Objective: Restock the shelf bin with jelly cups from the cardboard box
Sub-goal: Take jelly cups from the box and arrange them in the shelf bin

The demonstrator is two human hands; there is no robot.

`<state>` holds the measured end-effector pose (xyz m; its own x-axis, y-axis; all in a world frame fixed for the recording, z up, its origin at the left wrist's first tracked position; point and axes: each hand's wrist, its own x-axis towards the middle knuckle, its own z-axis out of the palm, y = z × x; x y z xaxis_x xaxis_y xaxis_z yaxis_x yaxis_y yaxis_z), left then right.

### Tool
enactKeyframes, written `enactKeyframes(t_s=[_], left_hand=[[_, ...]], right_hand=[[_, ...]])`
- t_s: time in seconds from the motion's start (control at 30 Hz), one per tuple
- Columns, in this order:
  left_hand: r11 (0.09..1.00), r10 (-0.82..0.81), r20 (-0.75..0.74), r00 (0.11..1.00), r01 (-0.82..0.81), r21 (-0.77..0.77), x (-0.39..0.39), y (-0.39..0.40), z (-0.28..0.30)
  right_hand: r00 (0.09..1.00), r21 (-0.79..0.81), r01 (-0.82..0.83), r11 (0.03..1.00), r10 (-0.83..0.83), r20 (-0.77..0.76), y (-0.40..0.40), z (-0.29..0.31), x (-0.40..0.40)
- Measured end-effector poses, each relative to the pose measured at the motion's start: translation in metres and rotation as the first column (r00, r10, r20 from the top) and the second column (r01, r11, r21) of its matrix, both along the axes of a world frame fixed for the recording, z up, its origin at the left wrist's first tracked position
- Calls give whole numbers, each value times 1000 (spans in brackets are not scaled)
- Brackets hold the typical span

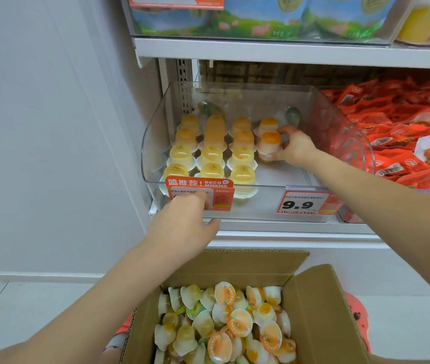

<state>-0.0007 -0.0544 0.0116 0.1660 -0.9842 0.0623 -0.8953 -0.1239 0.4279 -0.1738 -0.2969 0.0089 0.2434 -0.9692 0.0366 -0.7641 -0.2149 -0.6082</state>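
Cardboard box (pixel 321 313) nearest, open, heaped with loose jelly cups (pixel 224 324). Left hand (pixel 182 227) rests on the shelf bin (pixel 339 132) front edge by the orange label (pixel 200 193), fingers relaxed, holding nothing. Right hand (pixel 296 148) inside the bin's right side, pinching an orange-topped cup (pixel 269 147) beside the rows. Step: placing. Next: seat it upright, let go, return to box.

inverted jelly cups (pixel 212 153) in clear bin (pixel 153 143)
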Motion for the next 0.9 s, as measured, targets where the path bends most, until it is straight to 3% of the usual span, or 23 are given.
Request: enactKeyframes(t_s=[0.2, 0.27, 0.33, 0.4, 0.47, 0.57, 0.63, 0.7, 0.8, 0.9], left_hand=[[999, -31, 60, 998, 29, 33, 2, 1, -6], [997, -42, 78, 996, 37, 73, 0, 4, -8], [993, -54, 93, 994, 44, 110, -2, 9, -13], [987, -66, 118, 991, 48, 154, -7, 15, -24], [971, -107, 132, 985, 74, 228, -14, 23, -42], [900, -223, 149, 963, 144, 412, -25, 35, -83], [832, -283, 183, 941, 146, 536, -26, 41, -118], [780, -280, 179, 943, 115, 615, -27, 46, -154], [713, -272, 90, 958, 138, 687, -34, 57, -203], [659, -313, -17, 950, 230, 716, -43, 66, -244]], right_hand=[[1000, -19, 21, 1000, -21, -8, 10, 11, -3], [994, -177, 94, 980, -83, 73, 30, 24, -11], [991, -446, 112, 888, -66, 116, 68, 34, -25], [995, -650, 13, 760, 52, 80, 118, 30, -41], [973, -700, -168, 694, 229, -6, 172, 5, -58], [909, -531, -413, 740, 374, -185, 228, -62, -80], [856, -250, -490, 835, 408, -316, 245, -103, -87], [816, 89, -425, 901, 423, -393, 249, -141, -88], [732, 421, -331, 845, 511, -450, 238, -195, -87], [625, 613, -320, 723, 647, -437, 228, -238, -89]])
